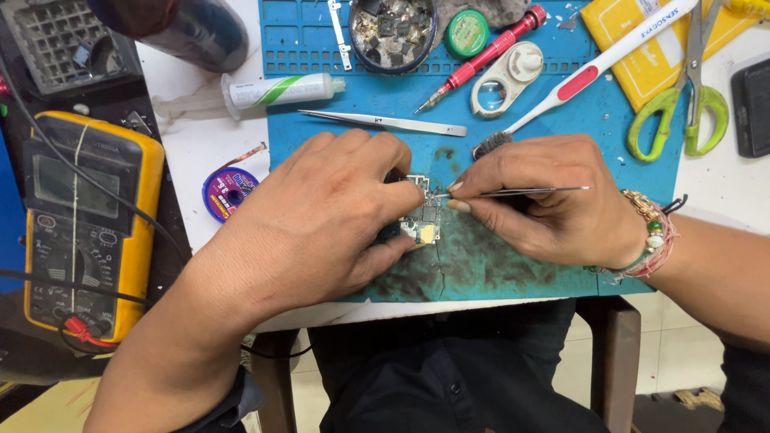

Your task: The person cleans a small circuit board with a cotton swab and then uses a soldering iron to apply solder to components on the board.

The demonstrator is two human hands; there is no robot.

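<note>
A small circuit board (423,215) lies on the blue work mat (529,277), partly hidden under my fingers. My left hand (321,220) presses down on the board's left side and grips it with thumb and fingers. My right hand (545,200) pinches thin metal tweezers (513,192), held almost level, with the tip touching the board's upper edge. A beaded bracelet sits on my right wrist.
A second pair of tweezers (385,122), a white tube (277,91), a red screwdriver (481,58), a white brush (577,80), a round parts dish (393,32) and green-handled scissors (682,112) lie behind my hands. A yellow multimeter (80,216) and a solder-wick spool (228,192) sit at the left.
</note>
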